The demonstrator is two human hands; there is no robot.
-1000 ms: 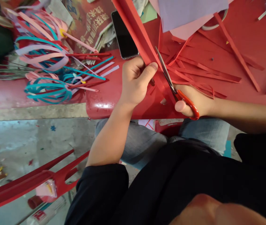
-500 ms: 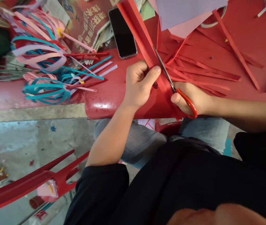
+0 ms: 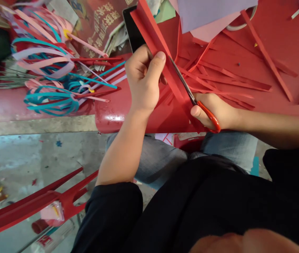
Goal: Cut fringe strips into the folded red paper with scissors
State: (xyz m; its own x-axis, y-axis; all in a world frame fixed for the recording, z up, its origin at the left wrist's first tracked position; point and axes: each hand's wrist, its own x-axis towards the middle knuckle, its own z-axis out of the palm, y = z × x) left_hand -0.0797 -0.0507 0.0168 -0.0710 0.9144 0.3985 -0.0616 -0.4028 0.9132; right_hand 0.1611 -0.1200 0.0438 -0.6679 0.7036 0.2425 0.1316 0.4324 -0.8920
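My left hand [image 3: 145,77] pinches a long piece of folded red paper [image 3: 160,45] between thumb and fingers, holding it slanted above the table. In my right hand [image 3: 214,109] is a pair of scissors with orange-red handles [image 3: 208,116]. The metal blades lie along the paper's right edge, close together, pointing up and to the left. Several cut red paper strips [image 3: 225,79] are scattered just beyond my right hand. Part of a black phone [image 3: 133,33] shows behind the paper and my left hand.
Looped paper-strip bundles [image 3: 51,100] in teal, pink and lilac lie at the left of the red table [image 3: 112,116]. Lilac paper [image 3: 212,12] and a roll of tape [image 3: 244,23] sit at the back. A red plastic chair [image 3: 67,203] stands lower left.
My left hand has moved left and slightly up along the paper, now covering part of the phone. The scissor blades have closed together more; my right hand has barely moved.
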